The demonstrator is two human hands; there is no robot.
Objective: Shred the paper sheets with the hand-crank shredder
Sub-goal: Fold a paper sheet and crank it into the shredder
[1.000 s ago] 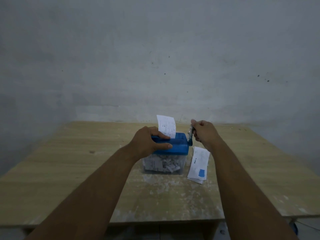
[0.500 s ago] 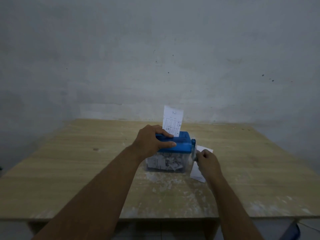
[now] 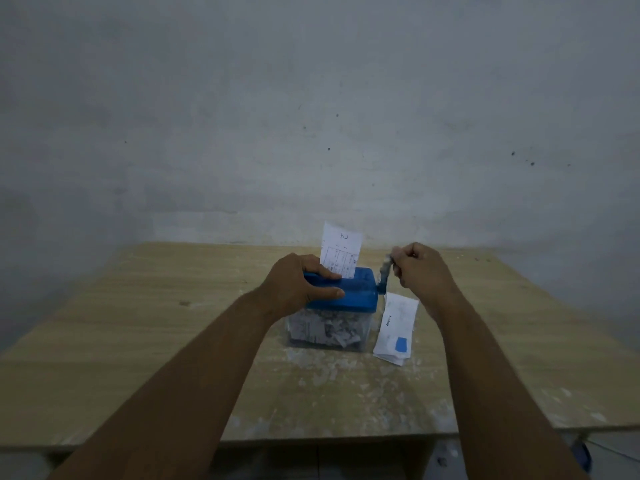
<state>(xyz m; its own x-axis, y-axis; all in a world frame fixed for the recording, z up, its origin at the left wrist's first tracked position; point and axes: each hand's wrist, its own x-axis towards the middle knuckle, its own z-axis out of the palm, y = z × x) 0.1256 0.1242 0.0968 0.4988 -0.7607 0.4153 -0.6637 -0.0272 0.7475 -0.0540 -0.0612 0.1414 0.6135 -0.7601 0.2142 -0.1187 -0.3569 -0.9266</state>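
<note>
A small shredder with a blue lid (image 3: pixel 360 295) and a clear bin (image 3: pixel 325 332) full of paper strips stands mid-table. A white printed sheet (image 3: pixel 341 248) sticks upright out of the slot in the lid. My left hand (image 3: pixel 298 285) grips the lid's left side, thumb along its front edge. My right hand (image 3: pixel 420 271) is closed on the crank handle (image 3: pixel 386 271), which points up at the shredder's right side. A small stack of paper sheets (image 3: pixel 396 327), the top one with a blue patch, lies just right of the bin.
The wooden table (image 3: pixel 138 327) carries white dust and paper flecks in front of the shredder. A grey plastered wall (image 3: pixel 311 116) rises directly behind the table's far edge. The table's front edge runs below my forearms.
My right hand swung the crank from the top down to the bottom and back up to the top. My left hand stayed on the lid.
</note>
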